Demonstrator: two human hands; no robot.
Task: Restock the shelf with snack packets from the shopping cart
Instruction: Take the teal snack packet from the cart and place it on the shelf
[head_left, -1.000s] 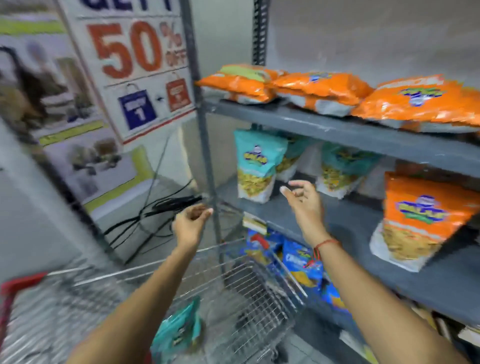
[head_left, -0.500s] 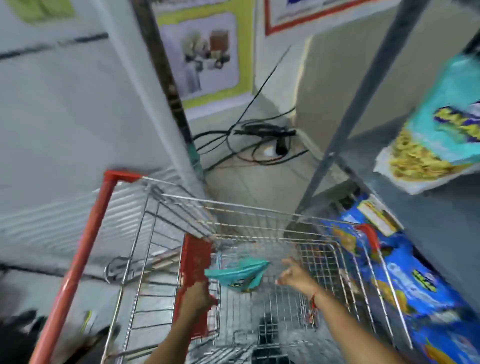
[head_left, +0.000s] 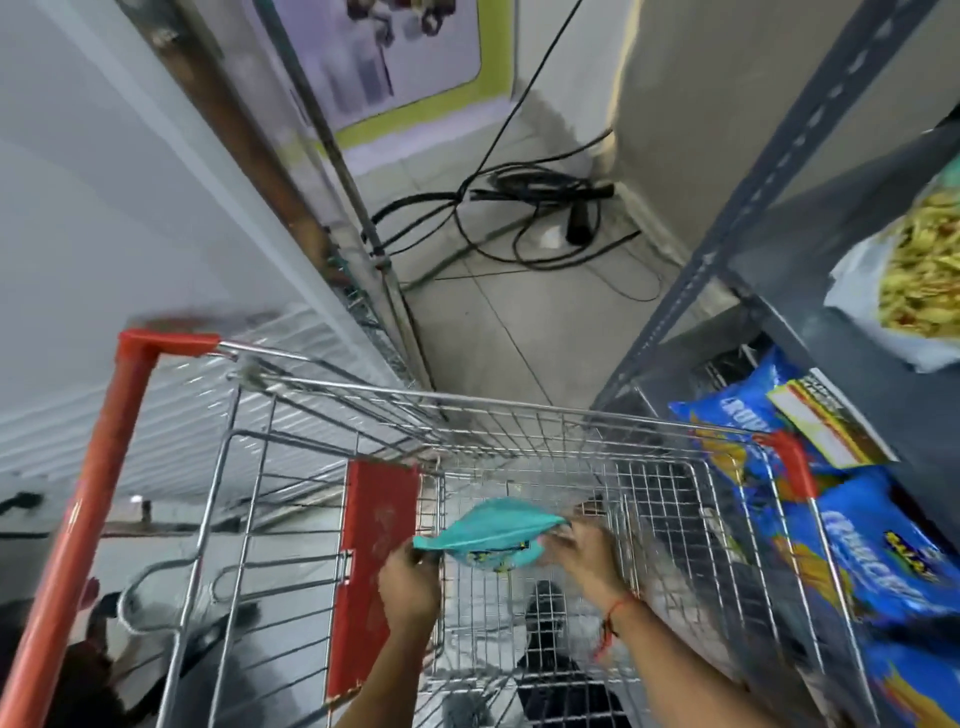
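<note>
A teal snack packet (head_left: 488, 530) lies flat inside the wire shopping cart (head_left: 519, 415). My left hand (head_left: 410, 584) grips its left end and my right hand (head_left: 584, 553) holds its right end, both reaching down into the basket. The grey metal shelf (head_left: 810, 291) stands to the right of the cart. One teal and white packet (head_left: 904, 280) stands on its middle level. Blue packets (head_left: 862, 545) fill the level below.
The cart has an orange handle bar (head_left: 88, 499) at the left and a red child-seat flap (head_left: 376, 545). Black cables (head_left: 535, 208) lie tangled on the tiled floor ahead. A white wall panel (head_left: 130, 208) runs along the left. The shelf's upright post (head_left: 753, 208) stands close to the cart's front corner.
The view swung down from the shelf into the cart. Both hands dropped from shelf height into the basket and closed on the teal packet's two ends.
</note>
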